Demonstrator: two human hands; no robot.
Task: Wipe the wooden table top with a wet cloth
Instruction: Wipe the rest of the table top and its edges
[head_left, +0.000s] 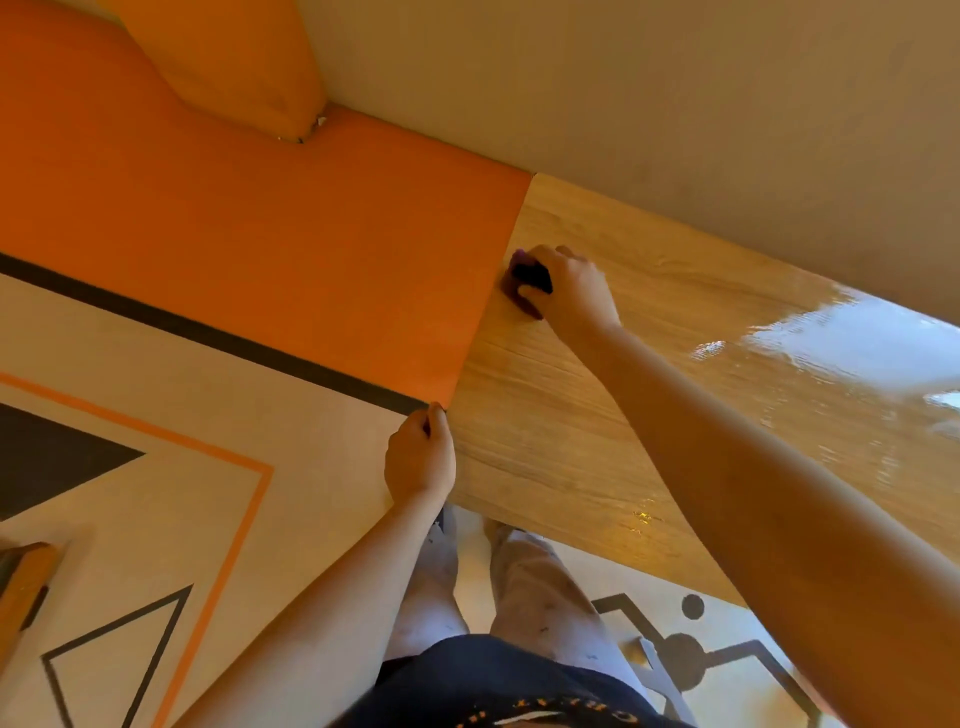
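The dark cloth (530, 278) lies bunched on the wooden table top (571, 415) at its left end, close to the far corner and right at the edge where the wood meets an orange surface (260, 234). The right hand (566, 291) is on top of it, fingers curled round the wad and gripping it against the wood, the arm reaching diagonally across the table from the near right. The left hand (420, 457) is at the same short end but near the front corner, its fingers and thumb clenched over the table's edge, seemingly as a brace. The table's long axis runs from this end away to the right, where a glossy wet sheen (831, 343) covers the wood; the strip between the two hands looks matte and probably has not been wiped. So the stretch left to do appears to lie from the cloth toward the person, along the short edge, and the cloth-bearing right hand is the one placed to draw back over it toward the left hand. A beige wall (675, 104) runs along the far side, and a patterned floor (156, 467) lies below.
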